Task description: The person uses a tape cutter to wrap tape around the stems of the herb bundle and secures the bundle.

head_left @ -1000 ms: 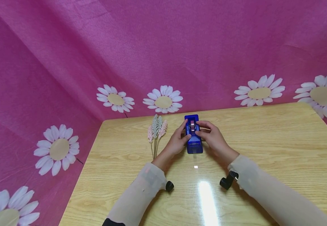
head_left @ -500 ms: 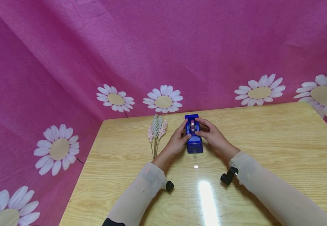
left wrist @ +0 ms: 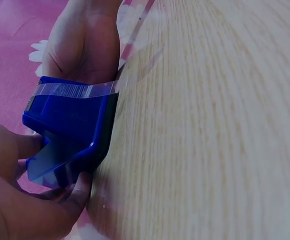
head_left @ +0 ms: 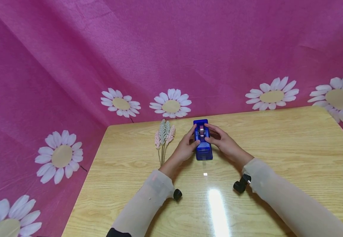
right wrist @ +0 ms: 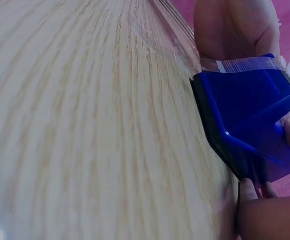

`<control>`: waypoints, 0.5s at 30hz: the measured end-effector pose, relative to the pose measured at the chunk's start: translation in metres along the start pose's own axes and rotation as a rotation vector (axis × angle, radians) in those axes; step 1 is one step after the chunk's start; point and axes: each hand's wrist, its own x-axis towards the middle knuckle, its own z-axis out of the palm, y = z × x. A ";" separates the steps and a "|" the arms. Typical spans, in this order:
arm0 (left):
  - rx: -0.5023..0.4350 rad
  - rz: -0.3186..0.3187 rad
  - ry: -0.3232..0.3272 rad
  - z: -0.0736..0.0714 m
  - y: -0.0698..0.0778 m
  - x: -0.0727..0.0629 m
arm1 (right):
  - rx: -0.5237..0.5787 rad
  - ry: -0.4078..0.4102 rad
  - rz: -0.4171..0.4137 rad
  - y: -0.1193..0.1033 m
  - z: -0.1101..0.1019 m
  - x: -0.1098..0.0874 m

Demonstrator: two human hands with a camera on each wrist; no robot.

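Note:
A blue tape dispenser [head_left: 204, 144] stands at the back of the table, its long side running away from me. My left hand [head_left: 186, 146] grips its left side, thumb near the front and a finger farther back. On the opposite side my right hand [head_left: 224, 143] holds it in the same way. In the left wrist view, clear tape [left wrist: 67, 90] runs from the toothed cutting edge [left wrist: 32, 97] over the dispenser's front, its loose end reaching out above the tabletop. The right wrist view has fingers [right wrist: 248, 190] low against the dispenser's base [right wrist: 217, 142].
Left of the dispenser lies a bunch of pink and grey-green dried-look flower stems [head_left: 165, 135], close to my left forearm. A pink cloth [head_left: 212, 59] with white daisies hangs behind the wooden table [head_left: 278, 148]. Glare shows on the front of the tabletop.
My right wrist has shifted slightly to the right, and its index finger has moved a little along the dispenser's side. The dispenser and left hand look almost unmoved.

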 end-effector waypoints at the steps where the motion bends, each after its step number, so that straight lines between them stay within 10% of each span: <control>1: -0.001 -0.003 -0.003 0.000 0.000 0.000 | 0.002 -0.003 -0.001 0.000 0.000 0.000; 15: 0.132 0.004 0.002 -0.020 0.009 -0.019 | -0.002 0.001 0.000 0.001 0.000 0.000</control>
